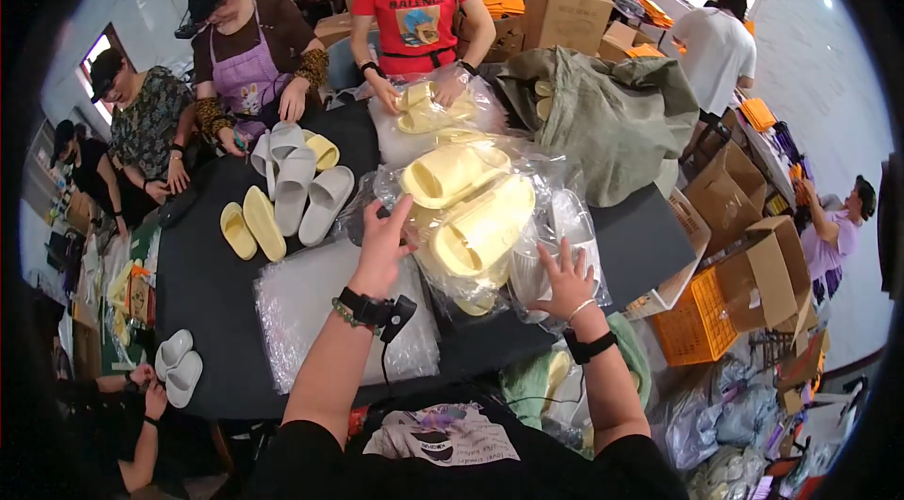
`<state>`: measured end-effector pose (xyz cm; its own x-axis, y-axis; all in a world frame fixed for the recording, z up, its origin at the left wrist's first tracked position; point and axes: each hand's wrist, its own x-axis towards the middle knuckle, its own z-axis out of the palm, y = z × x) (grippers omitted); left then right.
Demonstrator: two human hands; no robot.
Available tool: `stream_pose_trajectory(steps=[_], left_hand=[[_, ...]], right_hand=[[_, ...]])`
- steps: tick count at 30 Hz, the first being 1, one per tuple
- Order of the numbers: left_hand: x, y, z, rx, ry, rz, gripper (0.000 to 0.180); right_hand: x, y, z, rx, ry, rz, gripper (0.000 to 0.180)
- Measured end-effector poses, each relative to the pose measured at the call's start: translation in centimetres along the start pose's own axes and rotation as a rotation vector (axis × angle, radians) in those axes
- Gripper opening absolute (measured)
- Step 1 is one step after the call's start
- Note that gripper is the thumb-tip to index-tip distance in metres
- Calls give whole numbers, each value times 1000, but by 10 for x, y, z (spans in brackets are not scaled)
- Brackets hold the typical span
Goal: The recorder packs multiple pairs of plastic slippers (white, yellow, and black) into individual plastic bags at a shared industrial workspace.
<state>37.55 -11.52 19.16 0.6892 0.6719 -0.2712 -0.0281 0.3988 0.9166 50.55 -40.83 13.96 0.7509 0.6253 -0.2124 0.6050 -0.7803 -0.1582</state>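
On the dark table before me lies a pile of yellow slippers (483,225) in clear plastic bags. At the left edge of this pile is my left hand (381,244), fingers apart, close to the bag's crinkled film; whether it touches the film is hard to tell. My right hand (569,282) spreads its fingers over bagged white slippers (533,276) at the pile's right side. A stack of flat clear plastic bags (315,312) lies under and left of my left forearm. Neither hand is closed around a slipper.
Loose grey slippers (295,182) and a yellow pair (252,222) lie at the left, a pale pair (178,368) near the left edge. Across the table a person in red handles bagged yellow slippers (435,107). A green sack (603,114) and an orange crate (695,321) are at the right.
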Motion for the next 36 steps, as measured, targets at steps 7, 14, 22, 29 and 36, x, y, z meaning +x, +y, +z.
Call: stream_pose_trajectory(steps=[7, 14, 22, 29, 36], left_hand=[[17, -4, -5, 99, 9, -31, 65], [34, 5, 15, 287, 53, 2, 57], [18, -19, -9, 257, -119, 254, 19], [-55, -3, -92, -172, -364, 345, 27], [-160, -13, -238, 42, -220, 444, 24]], right_hand=[[18, -22, -58, 489, 234, -317, 110], [55, -34, -24, 826, 304, -348, 113], [28, -70, -33, 834, 341, -185, 86], [-22, -150, -61, 678, 641, -444, 65], [-18, -242, -67, 417, 647, -1000, 63]])
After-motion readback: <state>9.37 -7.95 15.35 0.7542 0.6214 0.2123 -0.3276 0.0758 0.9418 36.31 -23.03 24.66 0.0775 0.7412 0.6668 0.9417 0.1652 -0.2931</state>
